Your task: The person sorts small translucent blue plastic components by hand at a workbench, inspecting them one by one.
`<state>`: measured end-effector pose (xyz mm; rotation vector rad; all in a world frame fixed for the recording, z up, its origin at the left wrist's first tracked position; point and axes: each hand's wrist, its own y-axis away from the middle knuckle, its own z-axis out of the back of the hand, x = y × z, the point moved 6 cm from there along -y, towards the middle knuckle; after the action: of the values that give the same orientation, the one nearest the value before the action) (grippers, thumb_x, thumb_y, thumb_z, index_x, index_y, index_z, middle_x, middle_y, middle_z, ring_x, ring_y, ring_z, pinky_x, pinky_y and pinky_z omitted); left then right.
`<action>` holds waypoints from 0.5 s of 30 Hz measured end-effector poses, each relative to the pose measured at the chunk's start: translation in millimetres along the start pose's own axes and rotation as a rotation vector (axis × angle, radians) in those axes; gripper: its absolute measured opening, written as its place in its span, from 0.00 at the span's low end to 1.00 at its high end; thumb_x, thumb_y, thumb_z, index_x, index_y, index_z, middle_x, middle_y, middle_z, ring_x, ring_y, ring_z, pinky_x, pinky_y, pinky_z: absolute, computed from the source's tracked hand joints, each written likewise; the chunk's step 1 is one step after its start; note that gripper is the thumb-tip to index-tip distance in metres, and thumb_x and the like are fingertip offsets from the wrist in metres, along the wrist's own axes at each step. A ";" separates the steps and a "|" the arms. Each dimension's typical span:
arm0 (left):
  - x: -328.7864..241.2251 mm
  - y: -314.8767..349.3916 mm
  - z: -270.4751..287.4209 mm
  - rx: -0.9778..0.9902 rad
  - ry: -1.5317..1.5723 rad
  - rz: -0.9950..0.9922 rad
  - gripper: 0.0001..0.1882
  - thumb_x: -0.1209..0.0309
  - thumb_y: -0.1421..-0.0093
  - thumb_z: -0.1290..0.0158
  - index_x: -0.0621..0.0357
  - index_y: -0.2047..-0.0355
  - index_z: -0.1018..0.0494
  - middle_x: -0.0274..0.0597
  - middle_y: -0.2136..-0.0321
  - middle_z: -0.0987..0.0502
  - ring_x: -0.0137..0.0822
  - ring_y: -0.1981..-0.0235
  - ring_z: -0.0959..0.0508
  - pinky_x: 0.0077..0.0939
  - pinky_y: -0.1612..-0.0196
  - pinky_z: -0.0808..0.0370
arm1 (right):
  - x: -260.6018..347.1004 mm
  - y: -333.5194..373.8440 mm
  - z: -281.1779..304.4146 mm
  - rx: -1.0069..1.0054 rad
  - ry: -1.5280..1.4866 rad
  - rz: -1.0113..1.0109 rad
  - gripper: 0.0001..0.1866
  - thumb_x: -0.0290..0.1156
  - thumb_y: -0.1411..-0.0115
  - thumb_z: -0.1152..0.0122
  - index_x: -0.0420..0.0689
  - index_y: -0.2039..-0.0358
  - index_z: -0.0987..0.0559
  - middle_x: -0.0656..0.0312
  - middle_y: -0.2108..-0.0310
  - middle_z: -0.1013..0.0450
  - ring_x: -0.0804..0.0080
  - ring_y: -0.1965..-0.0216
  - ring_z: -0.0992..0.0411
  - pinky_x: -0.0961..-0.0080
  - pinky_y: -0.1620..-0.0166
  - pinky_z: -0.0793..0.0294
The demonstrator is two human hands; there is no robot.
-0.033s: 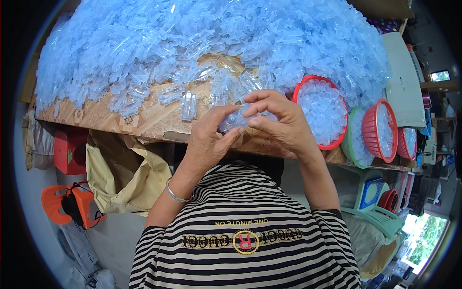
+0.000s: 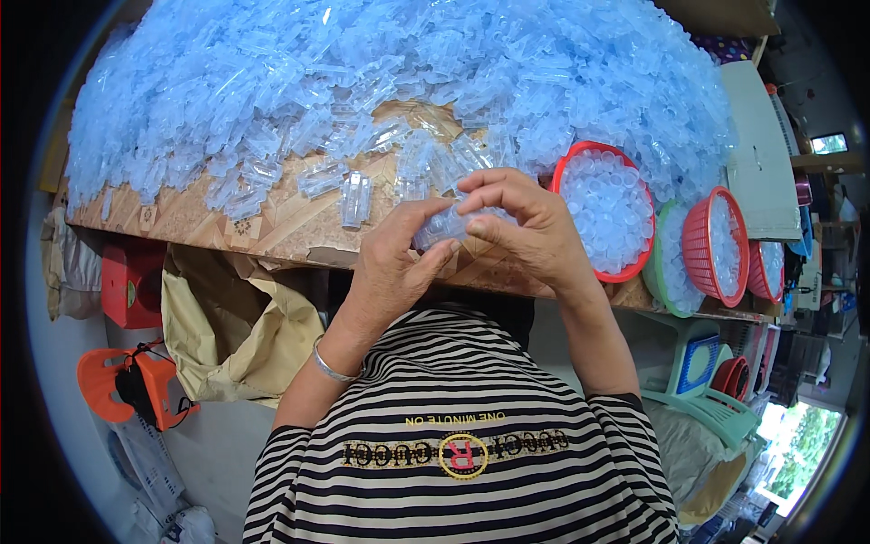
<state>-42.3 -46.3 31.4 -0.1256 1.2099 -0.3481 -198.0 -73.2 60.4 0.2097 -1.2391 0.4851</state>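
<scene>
A clear plastic tube-like piece (image 2: pixel 441 227) lies sideways between my hands, just over the front edge of the table. My left hand (image 2: pixel 396 257) grips its left end between thumb and index finger. From the other side, my right hand (image 2: pixel 526 231) is curled over its right end, thumb and fingertips bent together; part of the piece is hidden behind those fingers. Beyond my hands, several similar clear tubes (image 2: pixel 412 172) lie loose on the patterned tabletop (image 2: pixel 299 216). One single tube (image 2: pixel 355 199) rests left of them, near my left hand.
A large heap of clear plastic tubes (image 2: pixel 362 63) covers the back of the table. At right stand a red basket (image 2: pixel 649 227) of small round clear pieces, a green basket (image 2: pixel 660 272) and another red basket (image 2: pixel 696 240). Below the table's left edge hangs an open tan bag (image 2: pixel 227 344).
</scene>
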 end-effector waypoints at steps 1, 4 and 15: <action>-2.4 -0.3 0.4 -0.001 0.002 0.000 0.19 0.76 0.46 0.40 0.61 0.53 0.28 0.41 0.62 0.24 0.27 0.65 0.25 0.20 0.63 0.27 | -5.4 -0.8 -0.4 -0.042 -0.136 -0.063 0.09 0.24 0.44 0.37 0.40 0.62 0.21 0.60 0.51 0.30 0.76 0.49 0.33 0.77 0.47 0.34; -4.6 0.9 1.8 0.003 0.017 -0.001 0.20 0.75 0.48 0.41 0.62 0.54 0.29 0.50 0.61 0.24 0.49 0.60 0.23 0.33 0.58 0.26 | -15.0 -1.7 -11.0 -0.070 -0.421 -0.167 0.11 0.25 0.44 0.37 0.40 0.60 0.23 0.58 0.50 0.31 0.75 0.49 0.33 0.76 0.46 0.33; -20.5 3.3 2.8 -0.039 -0.217 -0.249 0.23 0.80 0.52 0.39 0.61 0.54 0.30 0.49 0.58 0.24 0.49 0.58 0.23 0.35 0.57 0.26 | -27.6 3.1 -32.0 0.074 -0.807 -0.424 0.24 0.36 0.39 0.39 0.36 0.49 0.33 0.59 0.56 0.30 0.76 0.56 0.30 0.78 0.52 0.27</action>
<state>-45.4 -36.7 49.8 -0.3414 0.9877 -0.5145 -178.8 -63.9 23.8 0.7675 -1.8975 0.0583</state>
